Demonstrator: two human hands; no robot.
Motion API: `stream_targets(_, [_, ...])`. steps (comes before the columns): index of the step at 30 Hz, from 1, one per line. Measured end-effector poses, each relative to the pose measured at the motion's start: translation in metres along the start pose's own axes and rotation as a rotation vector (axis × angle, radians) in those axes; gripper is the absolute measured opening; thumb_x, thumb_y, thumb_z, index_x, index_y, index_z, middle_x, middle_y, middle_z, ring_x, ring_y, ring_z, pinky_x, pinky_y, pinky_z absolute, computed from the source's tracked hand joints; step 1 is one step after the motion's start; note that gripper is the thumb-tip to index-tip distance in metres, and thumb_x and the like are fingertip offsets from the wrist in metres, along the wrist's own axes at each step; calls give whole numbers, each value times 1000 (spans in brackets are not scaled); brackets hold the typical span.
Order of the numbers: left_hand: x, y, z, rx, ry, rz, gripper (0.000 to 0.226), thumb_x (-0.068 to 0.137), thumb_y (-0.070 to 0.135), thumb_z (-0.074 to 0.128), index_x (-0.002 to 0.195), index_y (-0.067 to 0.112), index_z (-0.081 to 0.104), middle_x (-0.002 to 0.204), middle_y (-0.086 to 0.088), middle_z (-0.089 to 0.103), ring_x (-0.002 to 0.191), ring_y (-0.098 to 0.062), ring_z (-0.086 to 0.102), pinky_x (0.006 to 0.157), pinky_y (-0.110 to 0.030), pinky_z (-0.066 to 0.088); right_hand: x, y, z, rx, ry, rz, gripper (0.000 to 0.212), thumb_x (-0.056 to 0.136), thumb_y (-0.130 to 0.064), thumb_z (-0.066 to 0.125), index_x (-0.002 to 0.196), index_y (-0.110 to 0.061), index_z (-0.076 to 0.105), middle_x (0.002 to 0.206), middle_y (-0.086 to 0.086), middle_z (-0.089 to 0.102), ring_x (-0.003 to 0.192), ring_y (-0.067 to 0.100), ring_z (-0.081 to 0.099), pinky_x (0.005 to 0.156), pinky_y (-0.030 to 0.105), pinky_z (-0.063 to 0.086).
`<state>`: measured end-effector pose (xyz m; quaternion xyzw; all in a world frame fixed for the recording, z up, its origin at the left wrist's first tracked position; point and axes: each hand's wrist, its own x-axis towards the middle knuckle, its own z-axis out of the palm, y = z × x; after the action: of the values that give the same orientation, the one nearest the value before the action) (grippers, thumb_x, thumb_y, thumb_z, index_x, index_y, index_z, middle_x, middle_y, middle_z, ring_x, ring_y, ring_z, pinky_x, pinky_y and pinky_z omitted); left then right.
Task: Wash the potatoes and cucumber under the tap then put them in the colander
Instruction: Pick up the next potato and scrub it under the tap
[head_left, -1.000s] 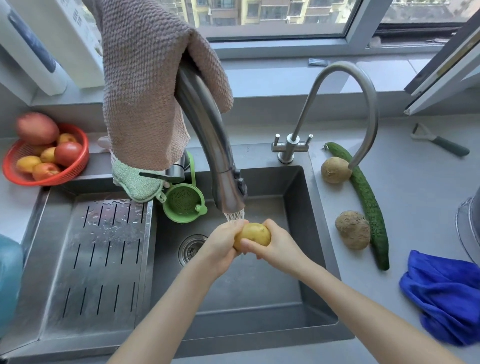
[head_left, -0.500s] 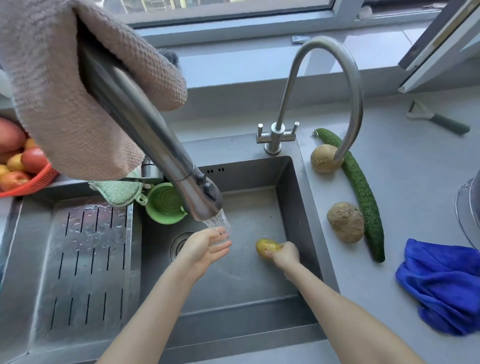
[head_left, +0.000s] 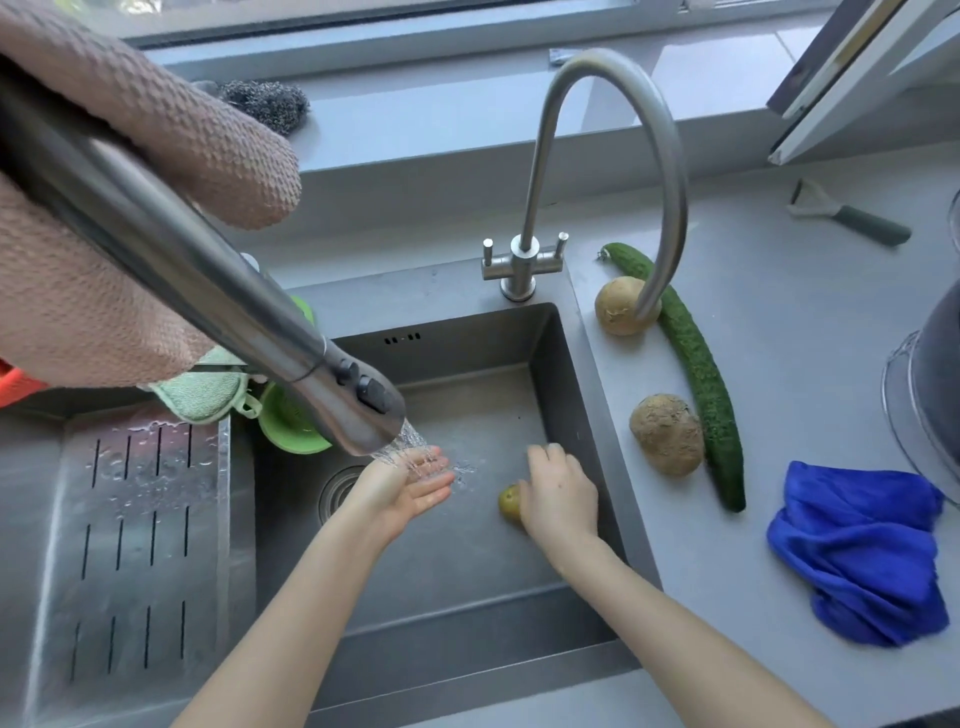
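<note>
Water runs from the pull-out tap head (head_left: 363, 405) onto my left hand (head_left: 405, 488), which lies palm up with straight fingers and holds nothing. My right hand (head_left: 558, 493) hovers low in the sink (head_left: 467, 577), fingers loose and pointing away from me. A wet yellow potato (head_left: 509, 503) lies on the sink floor at that hand's thumb side, partly hidden by it. Two unwashed potatoes (head_left: 621, 306) (head_left: 667, 434) and a long cucumber (head_left: 701, 374) lie on the counter to the right. A small green colander (head_left: 291, 421) hangs at the sink's left wall.
A gooseneck tap (head_left: 519, 260) arches over the counter potatoes. A brown cloth (head_left: 104, 260) drapes the pull-out tap. The slotted drain tray (head_left: 135, 519) is at the left. A blue cloth (head_left: 862, 556), a peeler (head_left: 852, 218) and a metal-rimmed vessel (head_left: 924, 389) are at the right.
Both hands rubbed the potato under the stream. My right hand then carried it down to the sink floor and has loosened off it. My left hand stays under the water.
</note>
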<state>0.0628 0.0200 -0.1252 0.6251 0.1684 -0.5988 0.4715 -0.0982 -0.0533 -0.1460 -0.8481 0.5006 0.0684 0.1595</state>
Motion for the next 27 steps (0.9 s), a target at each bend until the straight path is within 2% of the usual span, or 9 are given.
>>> stream_targets(3, [0, -2, -1, -5, -3, 1, 22, 98, 3, 37, 87, 3, 56, 117, -22, 53, 90, -33, 59, 80, -38, 48, -7, 16, -46, -91, 375, -69, 43, 55, -13, 83, 96, -10, 70, 91, 11, 67, 75, 33, 61, 61, 35, 51])
stream_targets(6, [0, -2, -3, 9, 1, 14, 28, 98, 0, 31, 88, 4, 56, 117, -21, 54, 86, -30, 60, 80, -39, 49, 5, 39, -76, -193, 443, 33, 53, 52, -7, 82, 104, -6, 67, 102, 21, 64, 85, 39, 60, 70, 40, 51])
stream_targets(10, [-6, 1, -4, 32, 3, 29, 27, 100, 4, 32, 87, 5, 56, 115, -20, 55, 99, -33, 57, 86, -42, 48, 16, 50, -87, -339, 404, 67, 42, 50, -2, 81, 90, -5, 68, 91, 22, 62, 78, 38, 56, 66, 40, 45])
stream_targets(12, [-9, 3, -6, 24, 13, 35, 27, 99, 4, 32, 88, 4, 56, 114, -20, 56, 98, -34, 58, 84, -41, 49, 18, 53, -96, -374, 333, 111, 34, 62, -13, 79, 93, -7, 67, 97, 21, 61, 85, 38, 55, 73, 41, 42])
stream_targets(15, [-13, 5, -9, 15, 15, 44, 27, 99, 3, 29, 102, 1, 55, 115, -21, 54, 103, -34, 54, 90, -41, 46, 22, 56, -99, -421, 50, 232, 34, 85, -36, 62, 111, -15, 56, 115, 13, 57, 105, 33, 53, 86, 38, 40])
stream_targets(18, [-18, 6, -10, 3, 2, 51, 27, 99, 3, 29, 102, 1, 55, 118, -21, 53, 106, -34, 53, 93, -42, 44, 19, 52, -99, -392, -4, 212, 27, 89, -20, 56, 115, -15, 52, 118, 12, 55, 106, 32, 52, 82, 35, 41])
stream_targets(21, [-22, 4, -9, 13, 6, 67, 24, 99, 5, 32, 108, 1, 53, 118, -21, 53, 104, -34, 54, 90, -42, 47, 10, 42, -99, -213, 60, 128, 33, 87, -20, 61, 118, -13, 53, 117, 12, 55, 108, 31, 49, 86, 34, 41])
stream_targets(24, [-27, 2, -5, 48, -3, 92, 20, 98, 7, 37, 103, 5, 56, 114, -19, 57, 95, -32, 60, 80, -35, 50, 0, 18, -99, 284, 131, 57, 53, 73, -28, 78, 120, -15, 57, 111, 6, 60, 106, 25, 53, 92, 35, 43])
stream_targets(27, [-35, 1, -2, 73, -48, 151, 15, 96, 13, 45, 98, 9, 60, 110, -17, 59, 88, -29, 61, 78, -35, 52, -4, -15, -90, 898, -116, 136, 54, 72, -21, 82, 120, -18, 59, 106, 0, 62, 97, 14, 60, 83, 26, 52])
